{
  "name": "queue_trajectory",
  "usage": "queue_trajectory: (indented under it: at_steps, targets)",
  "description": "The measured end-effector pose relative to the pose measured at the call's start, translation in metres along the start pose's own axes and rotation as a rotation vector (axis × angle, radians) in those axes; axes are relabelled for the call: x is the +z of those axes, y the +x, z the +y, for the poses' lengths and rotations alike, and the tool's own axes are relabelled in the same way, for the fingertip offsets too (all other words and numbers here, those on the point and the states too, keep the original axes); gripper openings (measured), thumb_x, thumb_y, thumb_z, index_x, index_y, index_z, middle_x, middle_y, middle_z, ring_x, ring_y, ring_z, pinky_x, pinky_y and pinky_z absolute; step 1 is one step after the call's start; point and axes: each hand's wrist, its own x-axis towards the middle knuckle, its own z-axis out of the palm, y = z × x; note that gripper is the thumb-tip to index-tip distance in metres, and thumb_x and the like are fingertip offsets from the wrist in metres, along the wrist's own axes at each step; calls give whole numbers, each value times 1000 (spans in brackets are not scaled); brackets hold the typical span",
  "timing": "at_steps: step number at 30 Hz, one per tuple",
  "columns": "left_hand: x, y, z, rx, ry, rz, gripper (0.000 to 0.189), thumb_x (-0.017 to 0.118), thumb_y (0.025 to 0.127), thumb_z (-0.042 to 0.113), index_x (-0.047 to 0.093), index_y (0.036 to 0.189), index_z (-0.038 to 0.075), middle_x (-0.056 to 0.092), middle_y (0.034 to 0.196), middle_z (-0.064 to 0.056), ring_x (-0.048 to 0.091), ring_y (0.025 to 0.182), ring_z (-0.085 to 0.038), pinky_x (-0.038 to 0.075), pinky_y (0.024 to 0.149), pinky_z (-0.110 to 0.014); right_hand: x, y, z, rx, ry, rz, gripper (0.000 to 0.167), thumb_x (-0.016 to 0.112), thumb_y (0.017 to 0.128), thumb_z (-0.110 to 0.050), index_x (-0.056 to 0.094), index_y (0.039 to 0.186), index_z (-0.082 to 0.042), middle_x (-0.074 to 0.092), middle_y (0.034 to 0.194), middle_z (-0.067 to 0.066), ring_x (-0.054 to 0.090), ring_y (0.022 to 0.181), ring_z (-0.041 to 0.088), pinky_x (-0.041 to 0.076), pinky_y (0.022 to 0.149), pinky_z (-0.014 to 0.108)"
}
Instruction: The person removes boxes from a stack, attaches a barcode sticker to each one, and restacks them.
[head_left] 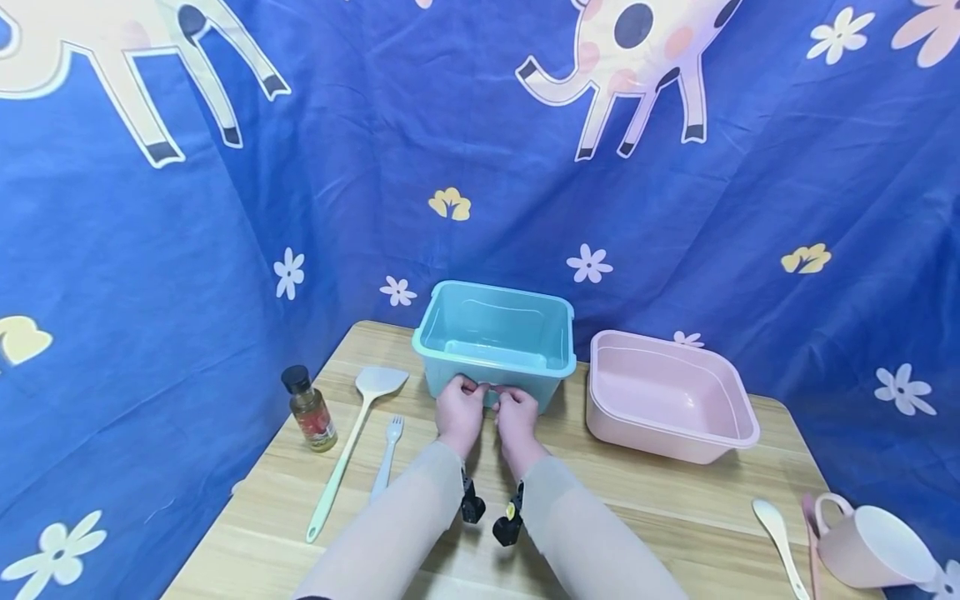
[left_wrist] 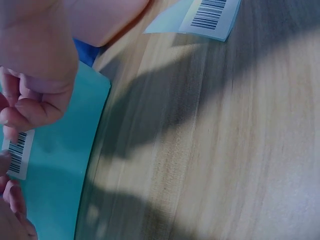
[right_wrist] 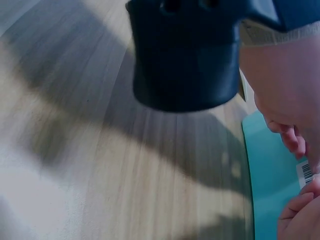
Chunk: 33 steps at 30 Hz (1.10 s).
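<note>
A teal plastic bin [head_left: 495,333] stands at the back of the wooden table. Both hands meet low on its front wall, where a white barcode label [left_wrist: 17,156] lies close against the teal surface. My left hand [head_left: 460,412] has thumb and fingers pinched together at one side of the label. From the other side, the right hand [head_left: 519,425] pinches at it with curled fingers, the fingertips of the two hands nearly touching. Fingers cover part of the label in both wrist views. Another barcode label [left_wrist: 210,15] shows on a pale sheet lying on the table.
Right of the teal bin stands a pink basin [head_left: 667,400]. On the left lie a spatula [head_left: 348,450], a fork [head_left: 387,450] and a black-capped bottle [head_left: 311,408]. A white spoon [head_left: 778,537], a thin pink utensil [head_left: 813,542] and a pink mug [head_left: 862,542] occupy the right.
</note>
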Motion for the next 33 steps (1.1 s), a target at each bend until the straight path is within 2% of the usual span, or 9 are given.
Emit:
queue_trajectory:
  at_steps: [4, 6, 8, 12, 15, 19, 25, 28, 33]
  targets:
    - [1, -3, -1, -48, -82, -27, 14, 72, 90, 20, 65, 86, 9, 63, 75, -2, 58, 70, -20, 47, 66, -35, -3, 0, 2, 27, 13, -47, 27, 46, 91, 7, 65, 109, 10, 58, 73, 11, 42, 47, 7, 37, 46, 21]
    - [0, -5, -1, -78, -155, -39, 6, 69, 91, 12, 67, 90, 5, 64, 79, -5, 59, 74, -20, 47, 68, -34, -4, 1, 2, 41, 21, -70, 27, 47, 92, 6, 65, 112, 10, 57, 72, 8, 42, 47, 7, 37, 46, 21]
    - [0, -8, 0, -105, -258, -57, 9, 62, 91, 2, 69, 95, 0, 64, 82, -9, 59, 75, -20, 47, 67, -31, -6, 0, 0, 55, 21, -86, 28, 47, 92, 4, 65, 113, 9, 57, 72, 8, 42, 47, 8, 36, 47, 22]
    - [-1, -10, 2, -154, -466, -106, 24, 49, 88, -9, 69, 100, -7, 64, 79, -15, 55, 64, -19, 45, 57, -25, -9, 0, -4, 62, 15, -108, 28, 48, 91, 2, 66, 112, 7, 56, 71, 7, 42, 48, 9, 36, 48, 23]
    - [-2, -9, 3, -192, -565, -164, 28, 46, 87, -9, 67, 106, -9, 63, 75, -15, 52, 56, -17, 42, 51, -23, -11, 1, -6, 67, 12, -119, 28, 48, 91, 2, 66, 113, 7, 55, 70, 5, 42, 49, 9, 36, 47, 22]
    - [-4, -7, 3, -233, -579, -218, 30, 46, 87, -8, 63, 112, -9, 63, 77, -14, 51, 57, -17, 43, 52, -25, -13, 2, -4, 94, 4, -128, 31, 48, 90, 3, 64, 116, 8, 55, 69, 4, 42, 48, 7, 35, 46, 21]
    - [-6, -8, -2, -228, -517, -263, 33, 45, 86, -9, 60, 115, -11, 64, 86, -21, 52, 62, -18, 45, 58, -28, -15, 3, -1, 132, -7, -175, 32, 48, 91, 1, 61, 119, 9, 58, 71, 4, 43, 50, 9, 37, 48, 21]
    - [-8, -8, -2, -240, -520, -290, 34, 45, 86, -8, 59, 117, -9, 64, 82, -17, 50, 59, -16, 44, 57, -28, -16, 3, -4, 145, 6, -199, 30, 49, 93, -1, 60, 120, 8, 58, 73, 4, 44, 51, 9, 37, 48, 20]
    - [-11, -5, 2, -262, -585, -312, 33, 46, 87, -6, 60, 117, -6, 59, 74, -9, 46, 54, -12, 38, 50, -23, -15, 5, -8, 155, 67, -230, 30, 50, 95, -2, 58, 121, 8, 57, 71, 2, 43, 50, 6, 36, 48, 19]
